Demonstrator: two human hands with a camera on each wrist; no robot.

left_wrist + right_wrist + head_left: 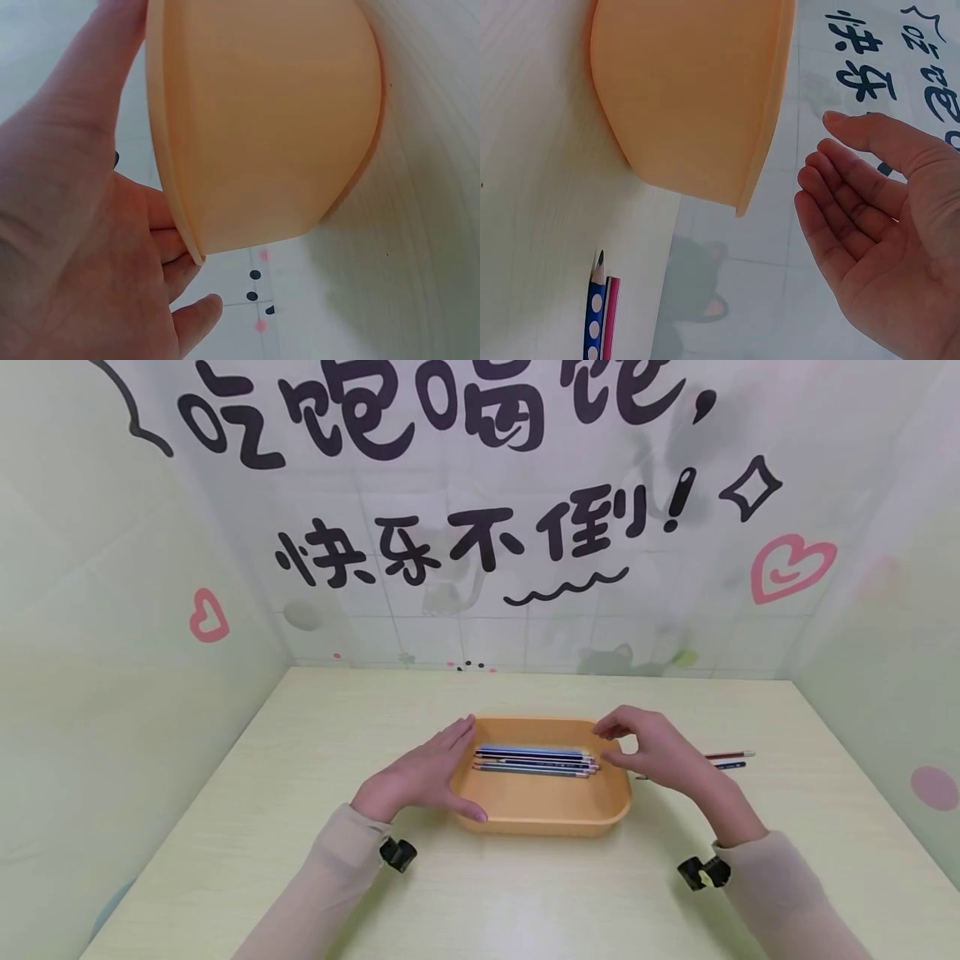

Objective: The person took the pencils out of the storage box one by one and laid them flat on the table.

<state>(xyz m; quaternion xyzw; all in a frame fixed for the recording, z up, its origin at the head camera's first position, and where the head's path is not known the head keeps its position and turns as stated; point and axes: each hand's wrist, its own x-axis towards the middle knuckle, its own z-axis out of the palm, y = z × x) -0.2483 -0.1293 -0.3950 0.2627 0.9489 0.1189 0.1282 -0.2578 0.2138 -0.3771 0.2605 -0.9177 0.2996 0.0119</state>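
Sleeves (326, 872); left hand (426, 774) touching tray (536, 802), pencils (532, 768) inside

The sleeved left forearm (322, 885) slanted in from the near left, and the left hand (423, 777) lay spread, its fingers extended toward the far right and its thumb (468, 810) held apart from them on the near side. From the near right slanted the sleeved right forearm (787, 885), with the right hand (652, 747) pointing left, its fingers softly bent and a gap between them and the thumb (the right wrist view showed its palm).
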